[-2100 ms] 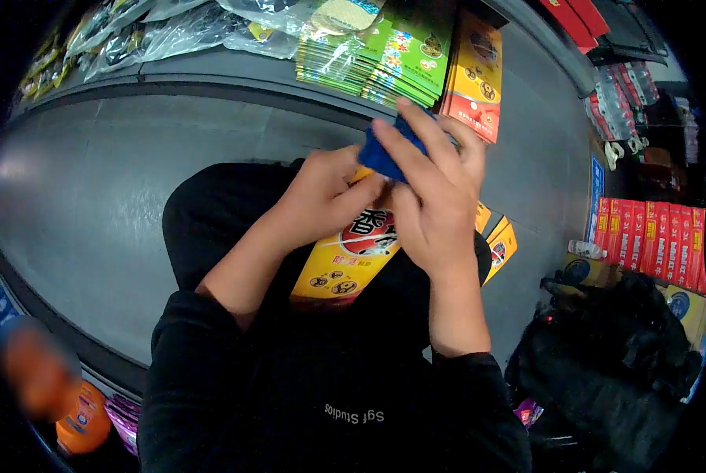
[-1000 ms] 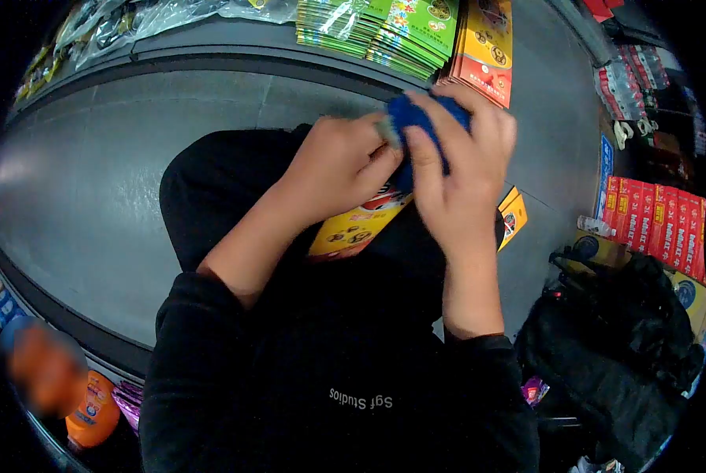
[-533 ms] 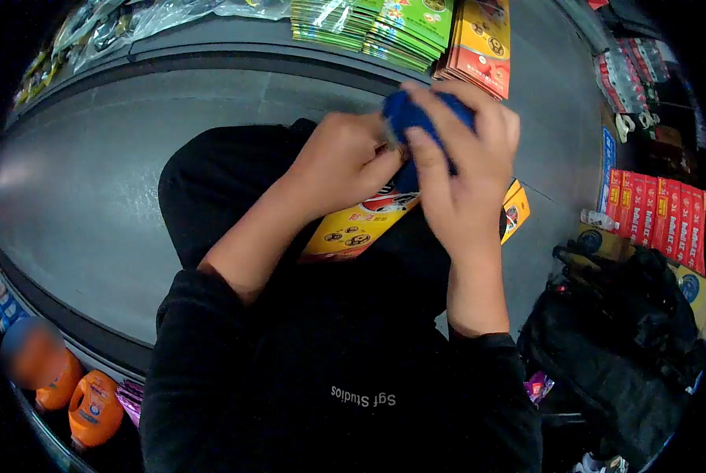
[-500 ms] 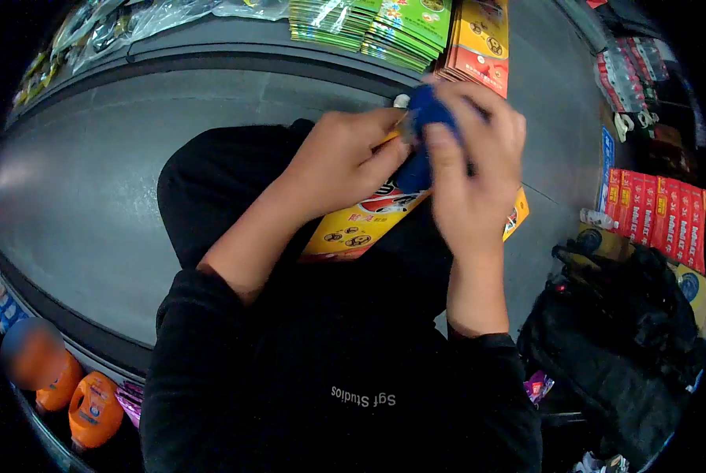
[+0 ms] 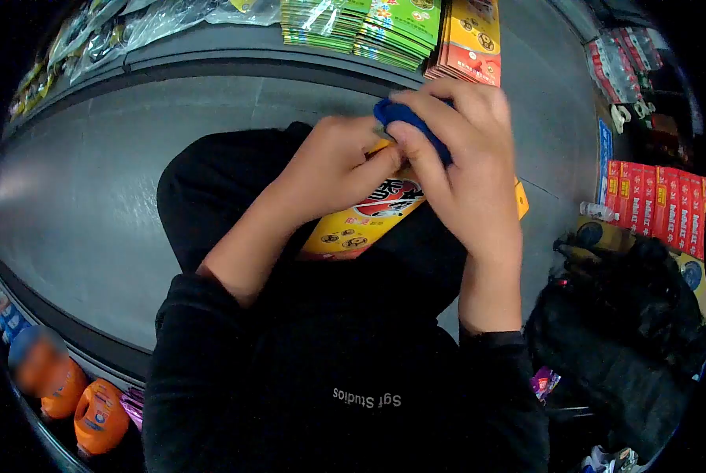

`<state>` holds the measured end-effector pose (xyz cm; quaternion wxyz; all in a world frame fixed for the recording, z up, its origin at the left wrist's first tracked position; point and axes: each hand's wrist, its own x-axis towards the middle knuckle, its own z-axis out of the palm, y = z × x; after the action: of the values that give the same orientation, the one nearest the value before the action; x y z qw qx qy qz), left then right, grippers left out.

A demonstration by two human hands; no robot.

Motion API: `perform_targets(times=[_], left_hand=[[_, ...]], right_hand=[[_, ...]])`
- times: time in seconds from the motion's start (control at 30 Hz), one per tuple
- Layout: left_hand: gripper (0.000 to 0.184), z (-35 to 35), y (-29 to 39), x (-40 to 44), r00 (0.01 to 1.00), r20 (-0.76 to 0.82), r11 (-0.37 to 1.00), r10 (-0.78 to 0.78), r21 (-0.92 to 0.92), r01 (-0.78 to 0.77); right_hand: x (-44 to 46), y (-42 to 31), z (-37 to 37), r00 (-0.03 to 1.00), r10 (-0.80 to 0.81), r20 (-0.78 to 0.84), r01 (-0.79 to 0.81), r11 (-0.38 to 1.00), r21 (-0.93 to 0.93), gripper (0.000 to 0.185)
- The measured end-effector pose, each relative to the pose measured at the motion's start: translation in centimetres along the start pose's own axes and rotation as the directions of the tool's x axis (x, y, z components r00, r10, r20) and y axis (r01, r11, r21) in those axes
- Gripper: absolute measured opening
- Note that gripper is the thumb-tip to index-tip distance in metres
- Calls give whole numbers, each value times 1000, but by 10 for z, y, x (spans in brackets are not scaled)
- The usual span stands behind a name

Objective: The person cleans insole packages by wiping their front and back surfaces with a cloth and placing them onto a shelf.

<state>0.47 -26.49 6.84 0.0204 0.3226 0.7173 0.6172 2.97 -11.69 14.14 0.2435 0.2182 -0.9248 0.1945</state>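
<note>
Above my lap, my right hand [image 5: 475, 146] is closed around a bunched dark blue cloth [image 5: 404, 114]. My left hand [image 5: 337, 162] is in a pinch beside it, its fingertips meeting those of the right. A small yellow-orange piece [image 5: 379, 145] shows between the left fingers; its full shape is hidden. Below both hands a flat yellow packet [image 5: 345, 232] with red and white print lies across my black trousers, partly covered by the right wrist.
Stacked green packets [image 5: 404, 31] and yellow-red packets [image 5: 475, 39] sit on the shelf ahead. Red boxes [image 5: 656, 205] and a black heap of fabric [image 5: 621, 331] are on the right. Orange jugs [image 5: 100, 418] stand at lower left, beside the grey floor [image 5: 108, 173].
My right hand has turned and brought the blue cloth a little left and down, against the left fingertips. The left hand has barely moved, and the packet stays on my lap.
</note>
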Motion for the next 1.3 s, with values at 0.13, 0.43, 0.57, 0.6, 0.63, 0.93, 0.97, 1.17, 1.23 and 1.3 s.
perform_targets(times=[0.13, 0.43, 0.57, 0.6, 0.63, 0.93, 0.97, 1.17, 1.23, 1.3], left_hand=[[16, -5, 6, 0, 990, 119, 997, -81, 13, 80], [30, 2, 1, 0, 993, 18, 991, -118, -57, 119], [29, -2, 3, 0, 961, -10, 928, -275, -265, 263], [29, -2, 8, 1, 953, -38, 869, -301, -421, 258], [29, -4, 10, 3, 954, -40, 870, -296, -424, 252], [29, -12, 8, 5, 925, -22, 782, -380, -541, 309], [29, -11, 7, 5, 919, -32, 781, -393, -539, 315], [28, -3, 6, 2, 941, -82, 676, -329, -716, 174], [27, -9, 2, 1, 914, -85, 697, -396, -676, 239], [27, -12, 6, 1, 918, -67, 571, -392, -800, 185]], right_hand=[[0, 4, 9, 999, -4, -46, 4, 1000, 10, 13], [2, 18, -13, 738, 622, -261, -403, 717, 569, 21], [-11, 27, -38, 620, 709, -336, -474, 679, 560, 24], [-16, 30, -41, 579, 746, -329, -552, 656, 515, 25], [-23, 35, -42, 582, 742, -333, -549, 661, 512, 25], [-42, 22, -33, 721, 618, -314, -435, 756, 489, 21], [-39, 22, -33, 816, 476, -328, -351, 859, 374, 20], [-28, 19, 8, 936, 169, -308, -163, 986, 45, 30], [-34, 9, 15, 927, 212, -310, -164, 971, 173, 32], [-44, 1, 17, 926, 213, -311, -138, 960, 245, 32]])
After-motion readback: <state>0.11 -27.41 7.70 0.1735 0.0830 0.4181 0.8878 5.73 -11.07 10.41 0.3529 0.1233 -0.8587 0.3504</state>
